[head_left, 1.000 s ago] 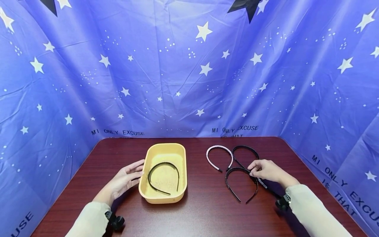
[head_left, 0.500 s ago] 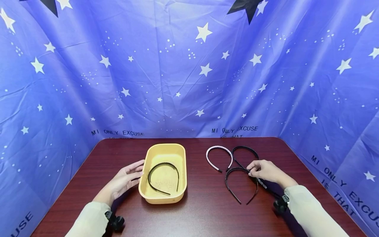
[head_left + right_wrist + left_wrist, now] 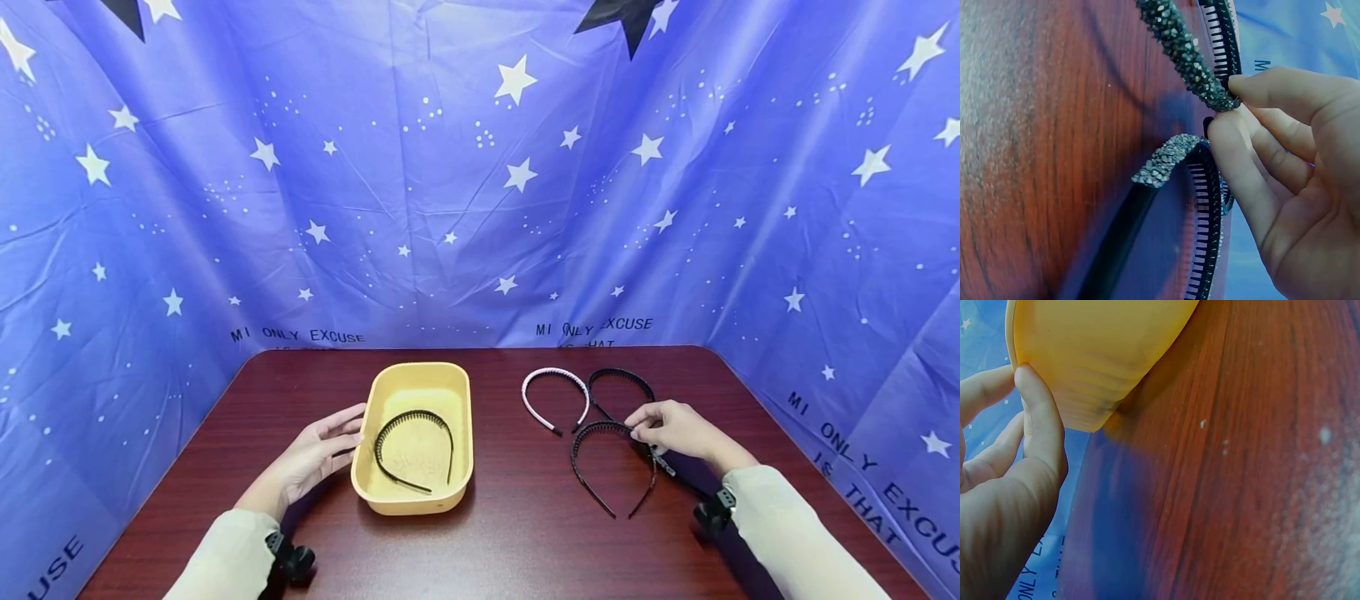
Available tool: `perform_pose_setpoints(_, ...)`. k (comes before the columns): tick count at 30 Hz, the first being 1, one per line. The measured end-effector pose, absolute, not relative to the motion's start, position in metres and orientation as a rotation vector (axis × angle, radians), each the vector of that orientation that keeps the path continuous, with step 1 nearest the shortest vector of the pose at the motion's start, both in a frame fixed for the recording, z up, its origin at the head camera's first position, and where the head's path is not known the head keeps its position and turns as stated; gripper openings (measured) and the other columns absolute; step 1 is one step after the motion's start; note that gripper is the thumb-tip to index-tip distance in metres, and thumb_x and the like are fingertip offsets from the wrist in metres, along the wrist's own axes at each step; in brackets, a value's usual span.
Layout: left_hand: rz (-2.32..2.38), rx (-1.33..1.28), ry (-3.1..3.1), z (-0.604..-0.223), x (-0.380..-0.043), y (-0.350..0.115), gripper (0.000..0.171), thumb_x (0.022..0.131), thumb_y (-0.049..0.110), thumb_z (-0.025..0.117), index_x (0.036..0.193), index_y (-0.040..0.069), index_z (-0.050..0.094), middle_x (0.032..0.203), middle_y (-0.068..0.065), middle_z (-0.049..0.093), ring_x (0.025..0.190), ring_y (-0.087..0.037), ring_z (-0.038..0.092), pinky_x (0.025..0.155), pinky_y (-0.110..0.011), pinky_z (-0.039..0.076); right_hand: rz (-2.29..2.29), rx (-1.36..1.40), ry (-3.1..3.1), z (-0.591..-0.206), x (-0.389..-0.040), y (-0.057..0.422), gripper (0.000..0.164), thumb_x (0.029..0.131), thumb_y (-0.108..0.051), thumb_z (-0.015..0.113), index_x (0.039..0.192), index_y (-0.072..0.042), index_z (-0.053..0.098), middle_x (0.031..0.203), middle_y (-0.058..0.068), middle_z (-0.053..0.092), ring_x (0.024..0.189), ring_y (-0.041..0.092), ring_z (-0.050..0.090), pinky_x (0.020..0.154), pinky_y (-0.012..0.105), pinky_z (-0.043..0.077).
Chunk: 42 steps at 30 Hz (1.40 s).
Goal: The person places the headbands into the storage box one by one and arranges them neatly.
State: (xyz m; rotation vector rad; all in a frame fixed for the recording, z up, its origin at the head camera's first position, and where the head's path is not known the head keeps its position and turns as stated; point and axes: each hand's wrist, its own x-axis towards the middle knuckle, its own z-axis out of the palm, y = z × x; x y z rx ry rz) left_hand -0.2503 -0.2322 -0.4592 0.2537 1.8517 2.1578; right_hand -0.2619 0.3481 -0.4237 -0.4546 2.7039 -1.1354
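Inside the yellow tray (image 3: 414, 507) lies a black toothed headband (image 3: 417, 414). My left hand (image 3: 315, 454) touches the tray's left side with extended fingers. In the left wrist view, two of its digits meet the tray's edge. On the right, my right hand (image 3: 678, 433) pinches a black headband (image 3: 602, 424) between thumb and index finger. Up close in the right wrist view, this headband is covered in dark sparkling stones near the fingertips. Another stone-covered piece (image 3: 1169, 159) with a black leg is just beside the thumb, and black toothed bands show behind.
A white-pink headband (image 3: 555, 371) with dark tips and a black headband (image 3: 622, 372) lie behind the held one, close together. The dark red wooden table (image 3: 510, 542) reaches back to a blue star-patterned curtain (image 3: 420, 208).
The headband at my right hand has shifted and turned a little, its free ends moving slightly right and nearer me. My left hand and the tray stay put.
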Motion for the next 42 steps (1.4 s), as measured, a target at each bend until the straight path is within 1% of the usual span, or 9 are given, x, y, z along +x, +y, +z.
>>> perform_pose_setpoints(6, 2.163, 0.215, 1.848, -0.460, -0.252, -0.231, 0.068, 0.097, -0.001, 0.061, 0.156, -0.002, 0.027, 0.142, -0.021, 0.048, 0.117, -0.019, 0.060, 0.097, -0.036, 0.052, -1.145, -0.473, 2.678, -0.422, -0.263, 0.347, 0.020, 0.093, -0.002, 0.063, 0.111, 0.006, 0.068, 0.095, 0.012, 0.071, 0.077, 0.021, 0.064, 0.061, 0.032, 0.059)
perform_pose_setpoints(13, 2.165, 0.204, 1.842, -0.459, -0.252, -0.231, 0.069, 0.097, -0.001, 0.061, 0.156, -0.002, 0.027, 0.145, -0.025, 0.043, 0.118, -0.019, 0.059, 0.098, -0.037, 0.051, -1.117, -0.518, 2.682, -0.417, -0.268, 0.343, 0.019, 0.094, -0.002, 0.063, 0.111, 0.006, 0.068, 0.094, 0.012, 0.070, 0.075, 0.018, 0.063, 0.063, 0.033, 0.060)
perform_pose_setpoints(16, 2.167, 0.191, 1.841, -0.459, -0.252, -0.231, 0.068, 0.097, 0.000, 0.061, 0.156, -0.002, 0.027, 0.145, -0.024, 0.044, 0.118, -0.019, 0.059, 0.098, -0.036, 0.051, -1.110, -0.547, 2.682, -0.413, -0.269, 0.339, 0.019, 0.094, -0.002, 0.063, 0.111, 0.006, 0.068, 0.095, 0.014, 0.070, 0.076, 0.019, 0.062, 0.063, 0.033, 0.060)
perform_pose_setpoints(21, 2.160, 0.186, 1.849, -0.458, -0.251, -0.231, 0.068, 0.097, 0.000, 0.061, 0.156, -0.001, 0.028, 0.145, -0.023, 0.045, 0.118, -0.019, 0.059, 0.098, -0.036, 0.051, -1.090, -0.559, 2.698, -0.407, -0.273, 0.331, 0.019, 0.095, -0.004, 0.064, 0.111, 0.004, 0.069, 0.094, 0.013, 0.070, 0.075, 0.018, 0.062, 0.063, 0.031, 0.059)
perform_pose_setpoints(25, 2.163, 0.193, 1.846, -0.459, -0.251, -0.231, 0.068, 0.097, 0.000, 0.061, 0.156, -0.001, 0.028, 0.144, -0.023, 0.045, 0.118, -0.019, 0.059, 0.098, -0.036, 0.051, -1.096, -0.573, 2.698, -0.404, -0.277, 0.326, 0.019, 0.095, -0.004, 0.064, 0.111, 0.004, 0.069, 0.096, 0.015, 0.071, 0.075, 0.019, 0.063, 0.063, 0.032, 0.059)
perform_pose_setpoints(32, 2.163, 0.245, 1.849, -0.459, -0.251, -0.233, 0.067, 0.098, 0.000, 0.060, 0.156, -0.003, 0.026, 0.142, -0.022, 0.047, 0.117, -0.018, 0.060, 0.097, -0.035, 0.052, -1.121, -0.594, 2.668, -0.401, -0.286, 0.311, 0.021, 0.096, -0.005, 0.064, 0.113, 0.005, 0.069, 0.099, 0.017, 0.070, 0.081, 0.021, 0.062, 0.066, 0.033, 0.060)
perform_pose_setpoints(39, 2.166, 0.264, 1.839, -0.460, -0.251, -0.233, 0.067, 0.098, 0.000, 0.059, 0.156, -0.004, 0.025, 0.143, -0.024, 0.045, 0.117, -0.018, 0.060, 0.097, -0.035, 0.052, -1.105, -0.625, 2.678, -0.394, -0.294, 0.292, 0.021, 0.096, -0.007, 0.064, 0.114, 0.000, 0.070, 0.097, 0.015, 0.070, 0.076, 0.019, 0.064, 0.065, 0.034, 0.060)
perform_pose_setpoints(42, 2.163, 0.269, 1.840, -0.460, -0.251, -0.233, 0.067, 0.098, 0.000, 0.059, 0.156, -0.004, 0.024, 0.144, -0.024, 0.045, 0.117, -0.018, 0.060, 0.097, -0.035, 0.052, -1.104, -0.648, 2.671, -0.391, -0.296, 0.285, 0.020, 0.096, -0.007, 0.063, 0.114, -0.001, 0.070, 0.100, 0.017, 0.071, 0.077, 0.022, 0.066, 0.066, 0.037, 0.060)
